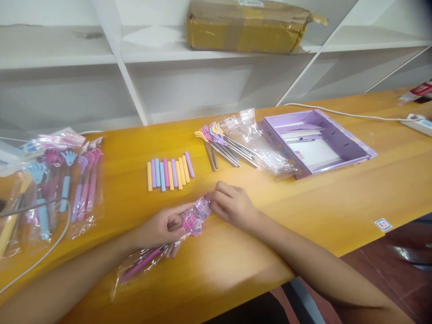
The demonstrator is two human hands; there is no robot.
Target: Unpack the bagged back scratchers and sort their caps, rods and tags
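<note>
My left hand (168,227) is closed around a bagged pink back scratcher (143,264), whose pink hand-shaped head shows beside my thumb and whose handle points down to the left. My right hand (232,204) pinches the top of the clear bag, next to a small purple printed card (202,208). Above my hands lies a row of coloured handles (171,174) in yellow, purple, blue and pink. Further back sit metal rods with hand-shaped heads (224,144), partly beside loose clear bags (270,150).
Several bagged scratchers (69,180) and a white cable (59,238) lie at the left. A purple open box (354,141) holds papers and a pen at the right. A taped carton (246,29) rests on the white shelf (151,56). A power strip (420,123) is far right.
</note>
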